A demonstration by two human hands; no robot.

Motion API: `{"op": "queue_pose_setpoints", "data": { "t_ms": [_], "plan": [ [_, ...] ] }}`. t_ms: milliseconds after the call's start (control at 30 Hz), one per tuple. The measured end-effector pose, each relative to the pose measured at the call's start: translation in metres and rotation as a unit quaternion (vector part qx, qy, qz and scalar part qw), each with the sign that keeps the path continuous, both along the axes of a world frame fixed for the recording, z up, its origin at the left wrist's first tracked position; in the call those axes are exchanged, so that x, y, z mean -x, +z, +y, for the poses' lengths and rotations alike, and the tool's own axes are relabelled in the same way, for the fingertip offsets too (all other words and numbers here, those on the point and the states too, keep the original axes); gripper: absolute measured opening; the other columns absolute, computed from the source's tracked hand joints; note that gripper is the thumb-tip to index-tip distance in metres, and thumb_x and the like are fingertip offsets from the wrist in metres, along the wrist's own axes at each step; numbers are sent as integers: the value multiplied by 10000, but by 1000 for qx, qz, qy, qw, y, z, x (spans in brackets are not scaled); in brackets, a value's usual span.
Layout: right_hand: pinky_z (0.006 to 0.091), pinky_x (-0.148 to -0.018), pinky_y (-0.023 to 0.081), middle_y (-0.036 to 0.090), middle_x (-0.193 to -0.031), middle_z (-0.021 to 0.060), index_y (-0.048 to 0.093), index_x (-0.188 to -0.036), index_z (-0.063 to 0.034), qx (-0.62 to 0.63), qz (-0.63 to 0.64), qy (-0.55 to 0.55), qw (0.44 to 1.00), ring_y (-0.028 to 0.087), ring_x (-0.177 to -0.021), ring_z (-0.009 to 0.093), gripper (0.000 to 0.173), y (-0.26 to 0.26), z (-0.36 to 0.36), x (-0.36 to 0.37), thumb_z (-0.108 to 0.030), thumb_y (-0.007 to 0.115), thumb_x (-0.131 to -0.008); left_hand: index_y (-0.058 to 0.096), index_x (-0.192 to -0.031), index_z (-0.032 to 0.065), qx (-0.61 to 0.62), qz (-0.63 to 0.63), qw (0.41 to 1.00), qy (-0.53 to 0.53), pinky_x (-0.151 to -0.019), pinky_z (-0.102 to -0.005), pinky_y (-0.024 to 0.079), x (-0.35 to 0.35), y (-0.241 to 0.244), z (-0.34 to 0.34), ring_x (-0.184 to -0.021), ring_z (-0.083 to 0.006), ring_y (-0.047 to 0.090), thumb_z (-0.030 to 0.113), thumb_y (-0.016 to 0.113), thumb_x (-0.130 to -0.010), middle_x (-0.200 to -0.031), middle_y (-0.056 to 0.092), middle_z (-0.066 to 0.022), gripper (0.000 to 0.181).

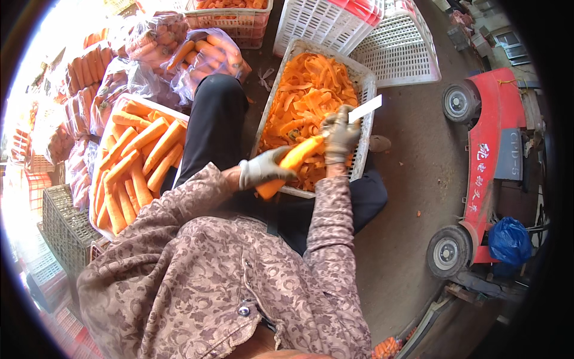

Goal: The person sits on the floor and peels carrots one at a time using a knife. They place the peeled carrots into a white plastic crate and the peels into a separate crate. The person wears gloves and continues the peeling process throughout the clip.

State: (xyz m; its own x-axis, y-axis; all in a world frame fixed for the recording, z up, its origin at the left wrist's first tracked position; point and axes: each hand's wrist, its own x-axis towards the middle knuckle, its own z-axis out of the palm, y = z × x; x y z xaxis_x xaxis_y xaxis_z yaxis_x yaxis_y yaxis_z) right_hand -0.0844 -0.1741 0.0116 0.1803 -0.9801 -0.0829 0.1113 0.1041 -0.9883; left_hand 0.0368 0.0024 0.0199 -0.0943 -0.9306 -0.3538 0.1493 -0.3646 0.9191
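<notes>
My left hand (265, 168), in a pale work glove, is closed around the thick lower part of a large carrot (291, 164). My right hand (341, 134), in a dirty glove, grips a tool with a flat white handle or blade (365, 109) pointing up and right; its working end is hidden at the carrot's upper tip. The carrot lies tilted above a white plastic crate (291, 49) heaped with orange carrot peelings (309, 89). To the left, a white container (97, 179) holds many smooth orange carrots (134, 157).
Bagged carrots (206, 56) are stacked at the upper left. White crates (394, 49) stand beyond the peelings, with another carrot crate (228, 20) at the top. A red forklift (489, 166) is on the right, across the floor. A grey-green crate (67, 220) sits at the left.
</notes>
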Motion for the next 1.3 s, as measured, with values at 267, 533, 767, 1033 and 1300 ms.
{"op": "queue_pose_setpoints", "data": {
  "t_ms": [267, 533, 767, 1033, 1300],
  "plan": [
    [399, -647, 536, 703, -786, 172, 673, -1068, -106, 225, 568, 77, 788, 701, -720, 332, 251, 0, -42, 65, -324, 613, -958, 397, -1456, 99, 77, -294, 953, 5, -989, -380, 473, -6, 18, 15, -1189, -340, 591, 353, 759, -781, -1283, 608, -186, 807],
    [430, -615, 528, 696, -715, 114, 643, -979, -113, 404, 545, 205, 706, 684, -652, 328, 196, 40, 41, 67, -296, 643, -911, 404, -1457, 88, 75, -290, 954, -7, -999, -368, 472, -7, 28, 15, -1193, -337, 595, 317, 766, -789, -1296, 604, -190, 793],
    [462, -603, 520, 684, -702, 140, 620, -920, -115, 348, 637, 299, 620, 677, -666, 353, 236, 6, 42, 87, -350, 600, -937, 414, -1461, 52, 89, -268, 957, -59, -970, -365, 493, -15, -2, 20, -1189, -308, 608, 263, 775, -767, -1275, 616, -200, 810],
    [316, -510, 516, 677, -691, 56, 662, -980, -18, 22, 414, 270, 869, 660, -542, 163, 140, -50, 28, 101, -155, 652, -952, 400, -1471, 21, -1, 178, 984, 21, -986, -269, 416, -38, 42, 9, -1134, -138, 534, 337, 766, -856, -1228, 582, -58, 782],
    [358, -677, 547, 739, -786, 71, 715, -1065, -89, -6, 449, 270, 852, 718, -719, 224, 283, -62, 52, 75, -327, 641, -931, 565, -1229, 37, 153, 308, 930, 133, -814, -436, 565, -247, 140, -141, -944, -242, 655, 447, 687, -881, -1023, 657, -114, 551]
  ]
}}
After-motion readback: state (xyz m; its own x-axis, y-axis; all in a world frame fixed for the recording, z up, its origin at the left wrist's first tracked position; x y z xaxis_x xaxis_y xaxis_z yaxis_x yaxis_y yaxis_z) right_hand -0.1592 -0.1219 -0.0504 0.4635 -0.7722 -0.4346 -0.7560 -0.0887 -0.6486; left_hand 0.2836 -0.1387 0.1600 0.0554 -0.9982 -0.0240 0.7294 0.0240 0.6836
